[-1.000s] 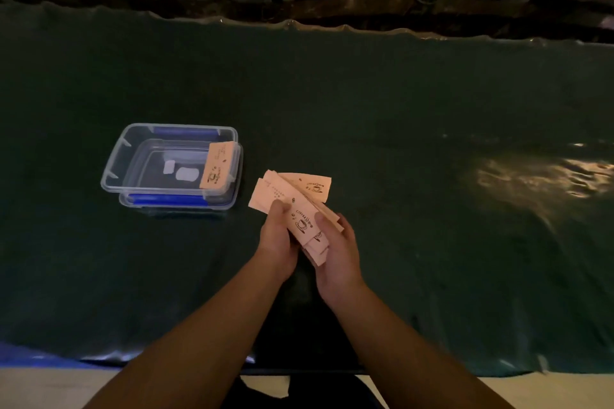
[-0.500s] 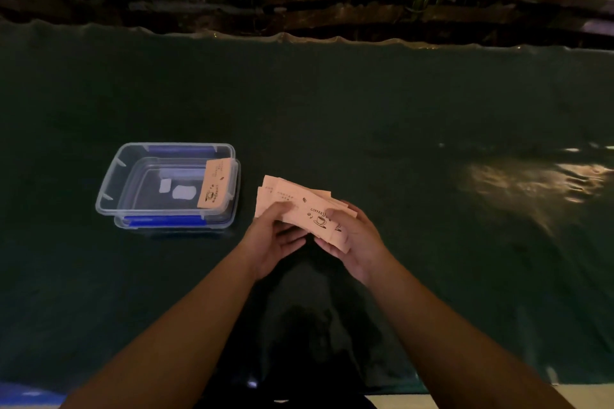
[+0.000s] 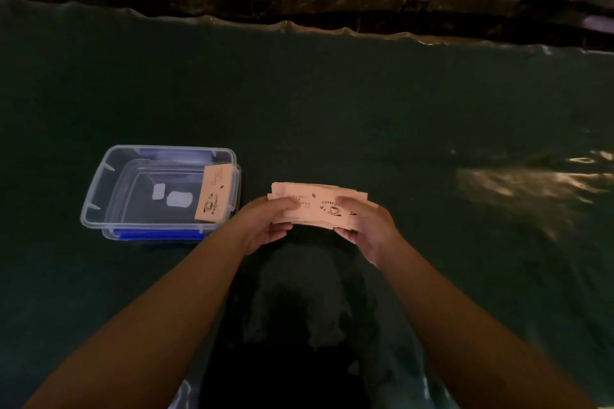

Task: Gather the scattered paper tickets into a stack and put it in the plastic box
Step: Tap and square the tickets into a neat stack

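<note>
Pale pink paper tickets printed with a coffee-cup logo (image 3: 319, 206) are now squared into one fairly even horizontal stack, held above the dark green table cover (image 3: 365, 109). A second ago the tickets were fanned at angles, with corners sticking out; half a second ago they were partly aligned. The left hand (image 3: 265, 226) grips the stack's left end, thumb on top and fingers beneath. The right hand (image 3: 362, 226) is closed on the right end the same way. A few edges at the top and right are slightly offset, so the stack isn't perfectly flush.

The clear rectangular plastic box with blue clips (image 3: 99, 206) sits to the left of the hands, near but apart from the stack. One single pink ticket (image 3: 212, 192) already leans against its right inner wall.

No loose tickets are visible on the cover. Gathering looks basically done; the remaining step is likely moving the stack left into the box. The risk is loose sheets slipping out during transfer.
</note>
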A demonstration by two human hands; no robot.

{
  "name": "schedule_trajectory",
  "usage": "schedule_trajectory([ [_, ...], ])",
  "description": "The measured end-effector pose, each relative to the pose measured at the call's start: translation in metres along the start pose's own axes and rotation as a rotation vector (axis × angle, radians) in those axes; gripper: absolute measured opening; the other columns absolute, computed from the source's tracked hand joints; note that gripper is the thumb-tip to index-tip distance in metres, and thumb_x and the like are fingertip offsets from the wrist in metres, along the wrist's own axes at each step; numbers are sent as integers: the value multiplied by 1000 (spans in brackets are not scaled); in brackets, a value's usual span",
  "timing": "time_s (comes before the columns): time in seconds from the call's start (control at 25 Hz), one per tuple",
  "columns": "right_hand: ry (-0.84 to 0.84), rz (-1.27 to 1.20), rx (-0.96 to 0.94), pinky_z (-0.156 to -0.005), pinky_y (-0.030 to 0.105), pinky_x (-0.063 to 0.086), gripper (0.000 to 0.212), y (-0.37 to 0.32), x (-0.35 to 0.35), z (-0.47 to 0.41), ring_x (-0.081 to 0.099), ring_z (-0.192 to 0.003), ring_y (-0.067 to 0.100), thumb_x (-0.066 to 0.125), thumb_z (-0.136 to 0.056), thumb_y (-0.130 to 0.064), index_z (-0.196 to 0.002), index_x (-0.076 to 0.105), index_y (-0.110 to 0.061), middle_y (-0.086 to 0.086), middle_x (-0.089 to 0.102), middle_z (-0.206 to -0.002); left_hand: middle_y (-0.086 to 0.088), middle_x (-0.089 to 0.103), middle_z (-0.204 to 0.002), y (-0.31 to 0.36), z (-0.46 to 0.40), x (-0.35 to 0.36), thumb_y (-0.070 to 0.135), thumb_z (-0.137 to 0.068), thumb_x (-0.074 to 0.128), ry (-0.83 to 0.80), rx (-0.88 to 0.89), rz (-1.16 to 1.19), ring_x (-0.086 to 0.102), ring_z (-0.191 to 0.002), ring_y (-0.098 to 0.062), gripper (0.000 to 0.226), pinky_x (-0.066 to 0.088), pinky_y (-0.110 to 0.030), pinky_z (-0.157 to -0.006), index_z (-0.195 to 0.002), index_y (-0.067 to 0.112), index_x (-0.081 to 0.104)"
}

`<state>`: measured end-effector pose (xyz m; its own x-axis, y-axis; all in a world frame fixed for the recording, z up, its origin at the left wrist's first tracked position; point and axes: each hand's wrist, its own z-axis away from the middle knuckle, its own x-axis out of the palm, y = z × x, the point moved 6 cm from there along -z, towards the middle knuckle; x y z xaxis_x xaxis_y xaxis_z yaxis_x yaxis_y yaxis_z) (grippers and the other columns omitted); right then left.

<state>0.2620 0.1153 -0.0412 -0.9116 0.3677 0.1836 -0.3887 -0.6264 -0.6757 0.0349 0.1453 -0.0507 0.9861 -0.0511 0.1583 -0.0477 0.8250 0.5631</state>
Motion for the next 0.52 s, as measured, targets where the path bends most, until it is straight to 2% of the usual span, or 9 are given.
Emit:
schedule_trajectory([
  [0.16, -12, 172, -12, -92, 44, 64, 26, -3, 3, -19, 79, -105, 26, 86, -86, -17, -110, 78, -11, 6, 86, -98, -4, 69, -123, 0, -17, -5, 33, -81, 82, 62, -35, -169, 62, -114, -23, 54, 53, -40, -89, -129, 20, 62],
  [0.24, -13, 242, -3, -95, 43, 63, 23, -2, 3, -26, 81, -101, 24, 86, -85, -20, -106, 79, -13, 5, 87, -97, -3, 64, -123, -2, -25, -5, 37, -83, 79, 92, -46, -244, 59, -112, -22, 54, 52, -43, -94, -131, 22, 59],
  [0.4, 50, 311, 56, -99, 46, 62, 40, 3, 1, -35, 78, -104, 24, 90, -81, -31, -114, 75, -13, 6, 84, -106, 5, 60, -109, 1, -37, 1, 41, -87, 74, 126, -27, -286, 58, -99, -15, 43, 51, -40, -91, -123, 28, 53],
  [0.52, 64, 289, 98, -96, 45, 63, 47, 6, 1, -39, 78, -102, 24, 91, -80, -32, -119, 72, -13, 5, 84, -108, 3, 65, -110, 2, -42, 5, 41, -88, 73, 119, -10, -284, 61, -101, -15, 28, 52, -39, -90, -108, 29, 57],
])
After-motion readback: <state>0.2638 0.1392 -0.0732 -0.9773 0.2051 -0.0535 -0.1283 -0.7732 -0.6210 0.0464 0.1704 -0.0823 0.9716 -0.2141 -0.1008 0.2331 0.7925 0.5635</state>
